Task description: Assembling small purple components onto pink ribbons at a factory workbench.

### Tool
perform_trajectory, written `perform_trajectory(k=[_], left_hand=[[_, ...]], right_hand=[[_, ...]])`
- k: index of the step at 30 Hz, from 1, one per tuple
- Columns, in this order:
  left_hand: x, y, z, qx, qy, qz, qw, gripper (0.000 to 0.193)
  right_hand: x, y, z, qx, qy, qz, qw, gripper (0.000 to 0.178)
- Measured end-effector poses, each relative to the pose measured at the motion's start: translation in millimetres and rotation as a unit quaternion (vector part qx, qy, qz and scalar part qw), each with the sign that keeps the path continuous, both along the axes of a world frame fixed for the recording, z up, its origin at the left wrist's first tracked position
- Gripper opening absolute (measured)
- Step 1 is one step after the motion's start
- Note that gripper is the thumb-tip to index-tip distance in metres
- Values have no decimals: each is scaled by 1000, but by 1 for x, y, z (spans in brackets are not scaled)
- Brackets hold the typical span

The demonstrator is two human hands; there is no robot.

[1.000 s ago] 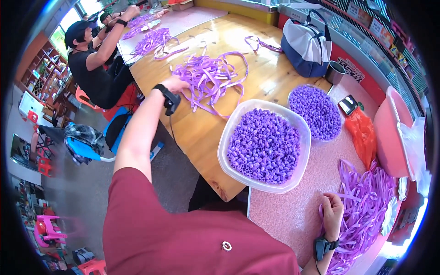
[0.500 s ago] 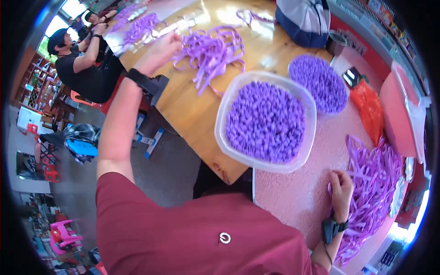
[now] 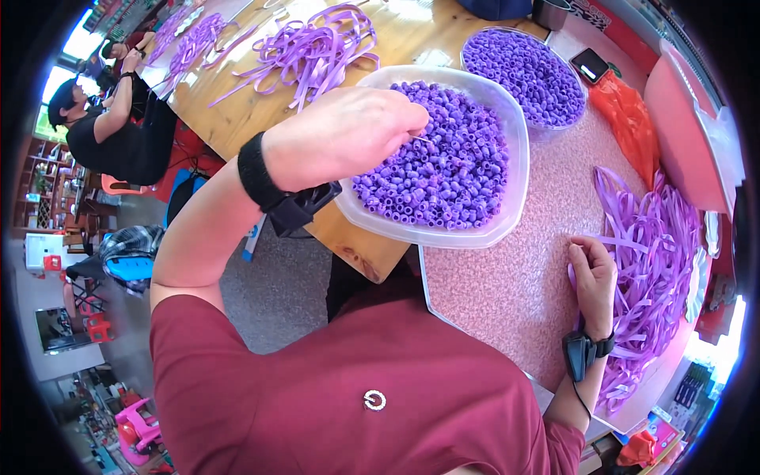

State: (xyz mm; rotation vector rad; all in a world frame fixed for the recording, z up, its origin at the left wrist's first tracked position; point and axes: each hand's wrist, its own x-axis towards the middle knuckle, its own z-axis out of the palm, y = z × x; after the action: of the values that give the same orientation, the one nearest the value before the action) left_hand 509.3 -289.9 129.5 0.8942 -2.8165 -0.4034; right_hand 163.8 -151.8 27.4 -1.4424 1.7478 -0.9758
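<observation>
My left hand (image 3: 348, 134) hangs over a translucent plastic tub (image 3: 518, 150) full of small purple beads (image 3: 455, 170). Its fingers are pinched together on a thin, pale needle-like piece (image 3: 420, 139), whose tip points at the beads. At the right, my right hand (image 3: 594, 277) is closed, thumb against forefinger, on a strand of purple ribbon (image 3: 603, 239). That strand runs toward a large heap of purple ribbons (image 3: 649, 269) beside the hand. The palm side of my left hand is hidden.
Behind the tub stands a second container of purple beads (image 3: 522, 75). More purple ribbons (image 3: 317, 47) lie on the wooden table (image 3: 214, 111). A phone (image 3: 590, 65), an orange-red bag (image 3: 625, 111) and a pink basin (image 3: 685, 127) are at the right. Another person (image 3: 103, 131) sits far left.
My left hand has come back from the ribbons on the wooden table to above the bead tub. My right hand stays beside the ribbon heap. The whole view has shifted a little.
</observation>
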Motion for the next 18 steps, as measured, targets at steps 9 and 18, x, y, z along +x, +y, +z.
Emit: perform_trajectory(k=[9,18], left_hand=[[-4,-10,-17,-1,-35,6,999,6],[-7,-12,-11,11,-61,-4,998,7]], right_hand=[[-5,0,1,3,18,7,1000,12],[-4,-2,6,22,29,25,999,13]])
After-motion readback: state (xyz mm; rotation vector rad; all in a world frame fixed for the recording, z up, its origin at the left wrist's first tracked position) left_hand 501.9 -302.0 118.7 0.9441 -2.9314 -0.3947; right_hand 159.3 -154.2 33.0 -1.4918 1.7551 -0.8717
